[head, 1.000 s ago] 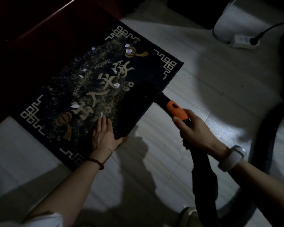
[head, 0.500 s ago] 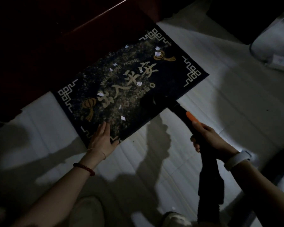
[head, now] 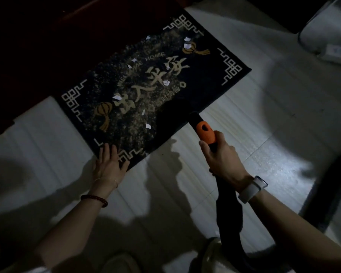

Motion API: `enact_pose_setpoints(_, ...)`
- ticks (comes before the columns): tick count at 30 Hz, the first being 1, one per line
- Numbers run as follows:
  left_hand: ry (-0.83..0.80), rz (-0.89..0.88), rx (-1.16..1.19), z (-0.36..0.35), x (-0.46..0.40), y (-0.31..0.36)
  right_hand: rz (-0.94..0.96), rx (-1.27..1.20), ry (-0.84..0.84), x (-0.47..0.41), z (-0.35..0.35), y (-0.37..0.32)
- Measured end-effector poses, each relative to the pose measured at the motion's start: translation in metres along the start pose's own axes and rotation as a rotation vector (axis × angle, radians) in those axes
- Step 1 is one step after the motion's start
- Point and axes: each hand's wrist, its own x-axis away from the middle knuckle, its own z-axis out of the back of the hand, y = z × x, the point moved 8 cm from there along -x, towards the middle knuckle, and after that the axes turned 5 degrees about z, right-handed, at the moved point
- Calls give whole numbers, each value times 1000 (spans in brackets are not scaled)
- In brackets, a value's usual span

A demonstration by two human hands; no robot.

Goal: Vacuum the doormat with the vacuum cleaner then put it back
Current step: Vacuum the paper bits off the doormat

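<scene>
Doormat (head: 154, 89) lies on the floor (head: 264, 119), paper scraps (head: 148, 126) uncleared. Left hand (head: 109, 164) presses flat, open, on its corner; right hand (head: 221, 156) grips the vacuum wand (head: 205, 131). Vacuuming underway; next, sweep across the scraps.

There is only one camera. It sits on the person's head and looks forward and down at the floor (head: 264, 134). The picture is wide, so it bends a bit at the edges. It is near enough that both forearms come in from the bottom, at about 7 and 5 o'clock. The left hand (head: 108, 164) is a little below the middle. The right hand (head: 222, 156) is at about 4 o'clock. The doormat (head: 215, 75) lies slanted toward 12 o'clock, farther from the camera. No other view shares this scene.
</scene>
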Motion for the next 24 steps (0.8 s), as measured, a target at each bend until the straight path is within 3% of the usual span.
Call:
enact_pose_setpoints(9,-11,-23,3,-8,0,-15,93,200,-278,56,-48,-13)
enact_pose_setpoints(11,-18,-25,5,-8,-1,-16,102,172,-245,58,-41,-17)
enact_pose_setpoints(15,-42,-50,25,-7,-2,-16,47,76,-24,35,-11,-22)
enact_pose_setpoints(24,-57,-102,2,-3,1,-25,123,264,-294,56,-63,-31)
